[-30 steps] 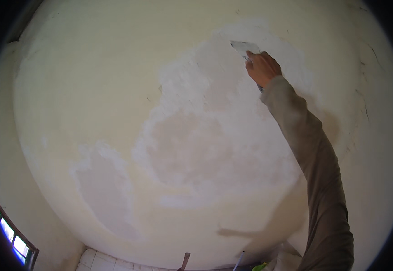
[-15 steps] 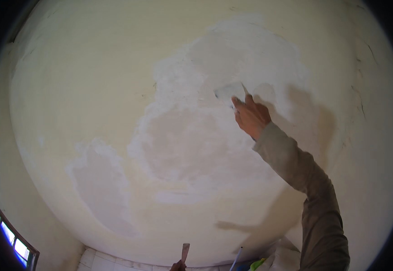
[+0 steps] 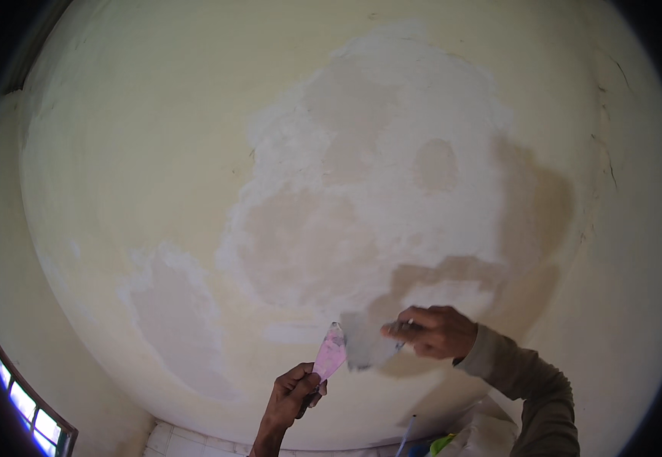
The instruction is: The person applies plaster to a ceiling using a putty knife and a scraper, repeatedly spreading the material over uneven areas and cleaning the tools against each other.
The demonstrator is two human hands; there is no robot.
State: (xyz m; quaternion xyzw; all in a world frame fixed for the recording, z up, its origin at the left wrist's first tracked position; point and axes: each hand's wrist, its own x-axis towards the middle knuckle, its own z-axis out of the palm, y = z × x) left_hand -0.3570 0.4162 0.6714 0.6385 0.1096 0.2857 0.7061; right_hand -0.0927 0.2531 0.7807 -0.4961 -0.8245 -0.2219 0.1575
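My left hand (image 3: 290, 397), raised at the lower middle, is closed around a narrow putty knife whose pink blade (image 3: 331, 353) points up and has a dark, smeared tip. My right hand (image 3: 443, 333) comes in from the right and grips a wide, flat grey putty knife (image 3: 367, 341) by its handle. Its blade points left, close beside the pink one; whether they touch I cannot tell. Behind both hands stands a pale yellow wall (image 3: 140, 152) with a large patch of whitish filler (image 3: 453, 107), darker and damp-looking in spots.
A smaller greyish patch (image 3: 175, 320) lies lower left on the wall. Cracks run down near the right corner. A barred window (image 3: 34, 411) is at the lower left. White tiles, a pale sack (image 3: 477, 436) and a green item (image 3: 441, 443) sit along the bottom.
My right hand has come down off the upper filler patch with the wide putty knife. My left hand has risen from the lower edge, bringing the narrow putty knife beside it.
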